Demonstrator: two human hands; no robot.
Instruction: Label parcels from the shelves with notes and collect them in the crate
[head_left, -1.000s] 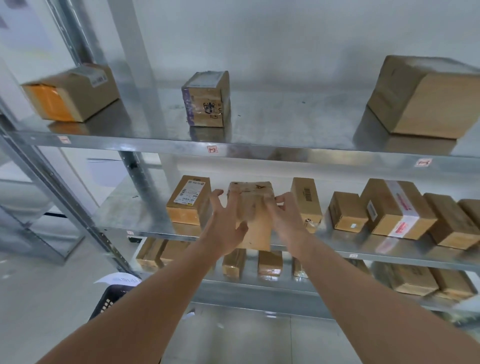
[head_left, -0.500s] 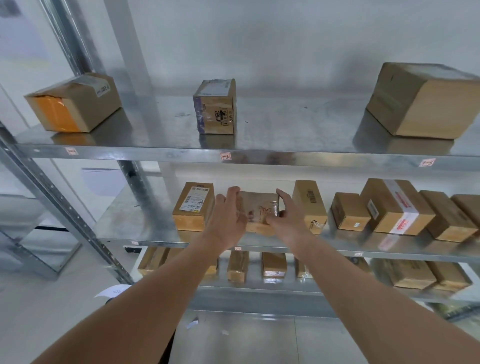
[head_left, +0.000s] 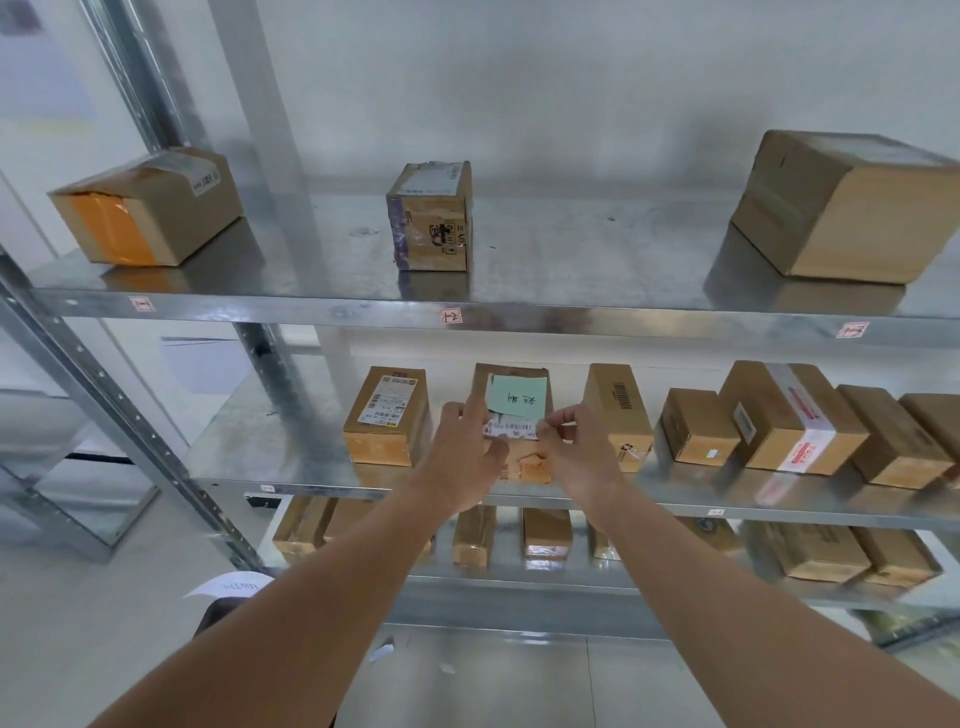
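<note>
**Note on, parcel not yet off the shelf**

We have both hands on one parcel (head_left: 511, 415) lying on the middle shelf (head_left: 291, 467). A green note (head_left: 517, 399) with handwriting sits on its top face, just above our fingers. Our left hand (head_left: 467, 457) grips the parcel's left edge, fingers curled round it; our right hand (head_left: 576, 452) pinches at its right side, close to the white barcode strip (head_left: 511, 428) that runs between the two hands. We judge the labelling step as good as done, so the next move calls for lifting the parcel clear and carrying it down to the crate (head_left: 218, 616), whose dark corner shows low, below our left forearm.

Neighbours crowd the lift: a labelled box (head_left: 387, 415) just left of our left fingers, a tall barcode box (head_left: 618, 415) just right of our right fingers. We would draw the parcel straight toward us. The upper shelf (head_left: 571, 312) overhangs above, so a high lift looks unwise
</note>
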